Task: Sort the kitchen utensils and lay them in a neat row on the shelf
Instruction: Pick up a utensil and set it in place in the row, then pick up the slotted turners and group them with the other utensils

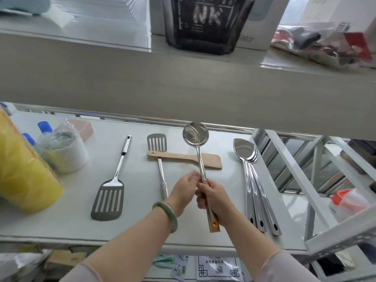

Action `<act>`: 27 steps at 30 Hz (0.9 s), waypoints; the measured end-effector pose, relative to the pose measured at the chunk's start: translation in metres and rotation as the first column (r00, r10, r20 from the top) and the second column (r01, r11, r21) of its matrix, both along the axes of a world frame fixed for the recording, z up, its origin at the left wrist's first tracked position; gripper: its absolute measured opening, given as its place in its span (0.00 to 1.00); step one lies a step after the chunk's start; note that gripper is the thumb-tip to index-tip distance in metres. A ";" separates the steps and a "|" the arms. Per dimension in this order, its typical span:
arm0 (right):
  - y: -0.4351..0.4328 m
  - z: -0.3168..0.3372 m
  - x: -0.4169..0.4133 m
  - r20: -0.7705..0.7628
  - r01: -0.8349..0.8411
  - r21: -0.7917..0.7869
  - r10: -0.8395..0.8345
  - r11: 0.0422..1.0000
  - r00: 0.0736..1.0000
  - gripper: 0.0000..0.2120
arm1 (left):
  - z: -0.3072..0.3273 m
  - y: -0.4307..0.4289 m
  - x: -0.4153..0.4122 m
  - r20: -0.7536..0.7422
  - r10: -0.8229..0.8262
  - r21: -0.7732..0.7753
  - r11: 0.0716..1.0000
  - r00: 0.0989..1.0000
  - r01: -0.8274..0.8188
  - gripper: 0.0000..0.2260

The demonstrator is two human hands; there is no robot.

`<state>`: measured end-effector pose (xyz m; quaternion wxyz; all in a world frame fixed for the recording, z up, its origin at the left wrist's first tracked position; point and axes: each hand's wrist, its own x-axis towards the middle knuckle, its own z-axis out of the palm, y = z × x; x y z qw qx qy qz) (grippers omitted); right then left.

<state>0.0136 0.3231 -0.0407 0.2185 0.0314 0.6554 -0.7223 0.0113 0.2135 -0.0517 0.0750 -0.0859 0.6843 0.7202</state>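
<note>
The right hand (213, 197) is closed around the orange-ended handle of the ladle (200, 159), holding it above the shelf (138, 127), bowl pointing away. The left hand (184, 189) is half open, fingertips at the shaft. The steel ladle appears rigid, light and smooth; grip at the handle. The wooden spatula (183, 158) lies crosswise under it, over the slotted turner (157, 147).
</note>
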 end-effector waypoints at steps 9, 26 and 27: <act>0.050 -0.003 -0.013 -0.100 0.150 0.290 -0.126 0.945 0.987 0.08 | 0.002 0.067 -0.003 0.076 -0.099 0.054 0.994 0.992 0.095 0.12; 0.074 -0.016 -0.038 -0.353 0.316 0.720 -0.066 0.618 0.933 0.15 | -0.010 0.107 -0.008 0.095 -0.101 -0.014 0.995 0.990 0.102 0.17; 0.071 -0.018 -0.040 -0.370 0.326 0.732 -0.052 0.598 0.927 0.16 | -0.007 0.105 -0.008 0.093 -0.099 -0.001 0.995 0.991 0.099 0.17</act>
